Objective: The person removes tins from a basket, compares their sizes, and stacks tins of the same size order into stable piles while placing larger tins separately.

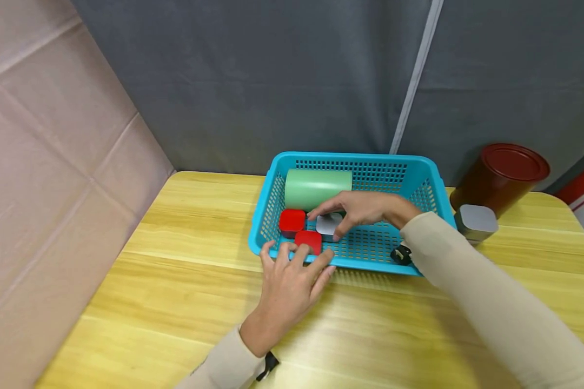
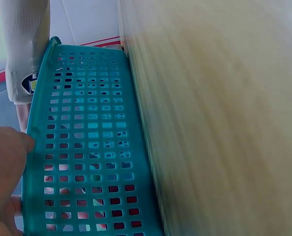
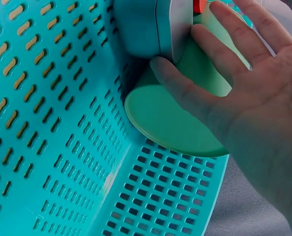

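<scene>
A blue plastic basket [image 1: 384, 265] stands on the table. My left hand [image 1: 287, 283] is at its front rim, fingers bent over the edge. In the left wrist view, that hand touches the rim beside the perforated wall [image 2: 94, 147]. Inside the basket, my right hand [image 1: 365, 208] is over a silver tin [image 1: 328, 222], thumb on the near side and fingers on the far side. The right wrist view shows its fingers spread and nearly straight against the tin [image 3: 178, 29]. Two red-lidded tins [image 1: 292, 220] sit left of it, and a green cylinder [image 1: 316, 186] lies behind.
Right of the basket, a tall dark red canister [image 1: 501, 175] stands on the wooden table [image 1: 175, 259], with another silver-lidded tin [image 1: 477, 221] in front of it. A grey curtain [image 1: 272, 81] hangs behind, and a pale panel [image 1: 53, 189] borders the left side.
</scene>
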Motion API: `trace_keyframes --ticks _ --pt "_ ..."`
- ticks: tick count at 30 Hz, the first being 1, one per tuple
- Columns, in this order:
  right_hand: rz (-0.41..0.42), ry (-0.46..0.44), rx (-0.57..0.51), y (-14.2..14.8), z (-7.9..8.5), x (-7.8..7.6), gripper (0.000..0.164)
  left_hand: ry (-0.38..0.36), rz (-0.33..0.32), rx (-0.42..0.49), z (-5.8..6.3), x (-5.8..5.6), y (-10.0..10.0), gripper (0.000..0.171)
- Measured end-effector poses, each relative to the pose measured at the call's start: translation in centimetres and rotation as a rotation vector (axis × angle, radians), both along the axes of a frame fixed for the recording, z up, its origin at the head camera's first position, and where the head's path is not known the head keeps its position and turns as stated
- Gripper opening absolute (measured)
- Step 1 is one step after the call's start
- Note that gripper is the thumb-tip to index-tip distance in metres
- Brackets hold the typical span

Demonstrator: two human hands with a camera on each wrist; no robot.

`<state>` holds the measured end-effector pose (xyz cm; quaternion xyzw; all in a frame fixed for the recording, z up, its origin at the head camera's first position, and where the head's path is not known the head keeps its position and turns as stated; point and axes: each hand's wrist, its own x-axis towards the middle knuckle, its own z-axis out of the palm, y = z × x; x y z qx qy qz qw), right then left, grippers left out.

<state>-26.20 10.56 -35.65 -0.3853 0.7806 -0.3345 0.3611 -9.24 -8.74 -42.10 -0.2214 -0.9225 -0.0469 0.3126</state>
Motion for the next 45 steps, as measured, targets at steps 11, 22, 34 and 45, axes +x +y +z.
trace_keyframes --ticks 11,22,34,45 --pt "0.011 0.085 0.072 0.6 0.1 0.2 0.063 -0.023 0.000 -0.001 0.3 0.2 0.1 0.037" --pt "-0.024 0.102 0.042 1.1 0.5 0.7 0.059 -0.028 -0.001 -0.002 0.3 0.2 0.0 0.039" --pt "-0.019 0.164 0.103 0.9 1.0 1.0 0.060 -0.020 -0.005 0.003 0.1 0.1 0.0 0.041" --pt "-0.013 0.025 0.119 1.0 0.1 0.4 0.067 -0.018 -0.006 0.005 0.0 0.0 0.0 0.044"
